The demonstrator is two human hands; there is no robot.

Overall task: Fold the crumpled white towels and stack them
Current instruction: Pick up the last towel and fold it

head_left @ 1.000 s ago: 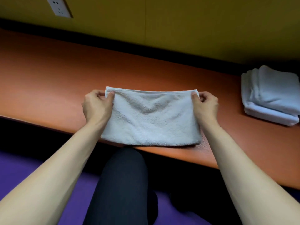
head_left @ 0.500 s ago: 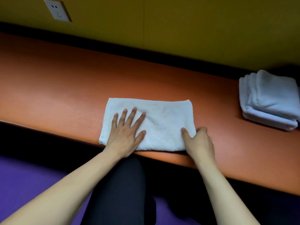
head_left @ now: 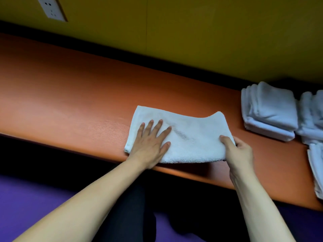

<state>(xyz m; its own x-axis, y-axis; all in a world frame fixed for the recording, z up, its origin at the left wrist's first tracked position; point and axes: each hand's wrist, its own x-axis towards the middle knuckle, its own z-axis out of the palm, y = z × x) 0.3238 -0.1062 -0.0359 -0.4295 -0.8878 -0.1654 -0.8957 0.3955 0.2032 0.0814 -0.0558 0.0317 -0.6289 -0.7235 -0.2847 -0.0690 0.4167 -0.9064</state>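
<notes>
Head view: the left hand (head_left: 150, 145) lay flat, fingers spread, pinning the half-folded white towel (head_left: 188, 137) on the orange tabletop (head_left: 70, 102). The right hand (head_left: 239, 151) held a pinching grip on the towel's near right corner. Beyond that grip, the far corner rode up. Risk: the lifted end could sag crooked, or the towel could slip off the edge. Half a second earlier it lay flat.

Left hand (head_left: 151, 146) lay flat, fingers spread, palm down. Right hand (head_left: 240, 151) pinched with thumb on top, fingers curled under.
</notes>
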